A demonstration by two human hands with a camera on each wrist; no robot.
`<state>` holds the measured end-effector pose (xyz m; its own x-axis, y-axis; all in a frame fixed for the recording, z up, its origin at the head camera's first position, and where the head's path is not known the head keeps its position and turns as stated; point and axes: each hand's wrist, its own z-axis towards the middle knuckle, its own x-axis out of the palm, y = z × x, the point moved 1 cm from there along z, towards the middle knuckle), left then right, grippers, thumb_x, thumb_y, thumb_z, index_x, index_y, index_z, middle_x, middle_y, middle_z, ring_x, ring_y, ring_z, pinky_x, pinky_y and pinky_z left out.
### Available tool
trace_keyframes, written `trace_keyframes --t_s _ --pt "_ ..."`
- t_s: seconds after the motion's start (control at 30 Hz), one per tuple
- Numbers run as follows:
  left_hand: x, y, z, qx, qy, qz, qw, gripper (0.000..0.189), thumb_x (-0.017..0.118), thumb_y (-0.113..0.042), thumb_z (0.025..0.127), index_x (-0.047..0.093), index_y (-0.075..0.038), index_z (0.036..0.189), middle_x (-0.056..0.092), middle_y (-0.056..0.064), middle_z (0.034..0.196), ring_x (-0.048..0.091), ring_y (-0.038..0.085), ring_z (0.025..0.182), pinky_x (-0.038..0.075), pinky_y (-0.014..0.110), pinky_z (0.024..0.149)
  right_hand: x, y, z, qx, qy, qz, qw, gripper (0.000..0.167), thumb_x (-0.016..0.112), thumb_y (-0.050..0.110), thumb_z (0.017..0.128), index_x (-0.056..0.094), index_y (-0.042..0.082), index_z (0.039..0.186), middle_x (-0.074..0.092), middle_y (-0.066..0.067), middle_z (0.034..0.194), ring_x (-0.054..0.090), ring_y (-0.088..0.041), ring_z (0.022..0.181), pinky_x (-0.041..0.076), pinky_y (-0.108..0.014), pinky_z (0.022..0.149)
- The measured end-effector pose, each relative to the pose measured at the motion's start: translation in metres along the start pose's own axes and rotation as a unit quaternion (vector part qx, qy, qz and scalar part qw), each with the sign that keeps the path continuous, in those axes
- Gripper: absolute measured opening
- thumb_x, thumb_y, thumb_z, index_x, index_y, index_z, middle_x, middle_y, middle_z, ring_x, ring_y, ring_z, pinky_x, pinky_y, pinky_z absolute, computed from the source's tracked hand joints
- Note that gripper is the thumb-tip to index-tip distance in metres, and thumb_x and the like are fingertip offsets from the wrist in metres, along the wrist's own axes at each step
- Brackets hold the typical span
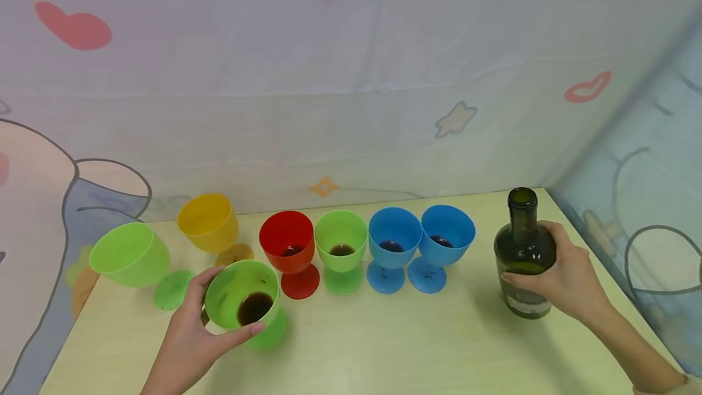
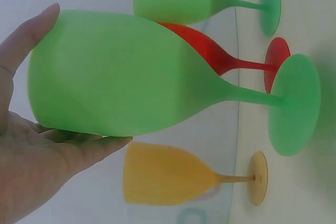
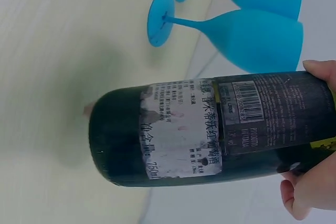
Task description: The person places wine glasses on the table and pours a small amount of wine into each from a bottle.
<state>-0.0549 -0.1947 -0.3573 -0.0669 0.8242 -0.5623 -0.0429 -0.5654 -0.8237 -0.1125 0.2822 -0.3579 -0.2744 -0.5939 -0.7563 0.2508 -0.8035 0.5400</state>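
Liquid (image 1: pixel 255 309) shows in red goblet (image 1: pixel 286 231), middle green goblet (image 1: pixel 341 229), blue goblets (image 1: pixel 395 256), plus front green goblet (image 2: pixel 110 72) held by left grip (image 1: pixel 194 331); right grip (image 1: pixel 570 279) holds wine bottle (image 1: pixel 524 247), right side of surface (image 1: pixel 411 346); yellow goblet (image 1: pixel 211 225), leftmost green goblet (image 1: pixel 134 255) likely unfilled, bottoms hidden.

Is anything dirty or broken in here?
A bit dirty, maybe: both blue goblets have dark specks on their feet, perhaps drips. The wine bottle's white label looks scuffed and stained. I see nothing broken.

Pale table (image 1: pixel 417 346), yellow goblet (image 1: pixel 216 236), red goblet (image 1: pixel 289 261), two blue goblets (image 1: pixel 393 255) (image 1: pixel 443 252), two green goblets (image 1: pixel 137 264) (image 1: pixel 342 261), all upright
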Motion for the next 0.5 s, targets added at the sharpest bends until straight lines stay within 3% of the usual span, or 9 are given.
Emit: trace_keyframes --t_s 0.27,0.5 --pt "-0.006 0.010 0.014 -0.030 -0.004 -0.027 0.9992 0.091 0.080 -0.022 0.070 0.022 -0.004 0.138 0.037 0.016 0.133 0.039 0.029 0.112 0.033 0.054 0.093 0.005 -0.014 0.001 0.054 -0.001 0.018 0.9984 0.088 0.085 0.016 0.059 0.032 -0.004 0.127 0.053 -0.031 0.104 0.053 -0.048 0.090 0.041 -0.055 0.068" --pt "-0.010 0.018 0.029 -0.070 -0.008 -0.029 0.9971 0.097 0.078 -0.031 0.072 0.014 -0.007 0.141 0.028 0.018 0.139 0.033 0.036 0.119 0.029 0.056 0.097 0.006 -0.022 0.000 0.117 0.005 0.041 0.9923 0.091 0.082 0.021 0.065 0.025 -0.003 0.132 0.043 -0.033 0.116 0.043 -0.050 0.102 0.036 -0.059 0.075"
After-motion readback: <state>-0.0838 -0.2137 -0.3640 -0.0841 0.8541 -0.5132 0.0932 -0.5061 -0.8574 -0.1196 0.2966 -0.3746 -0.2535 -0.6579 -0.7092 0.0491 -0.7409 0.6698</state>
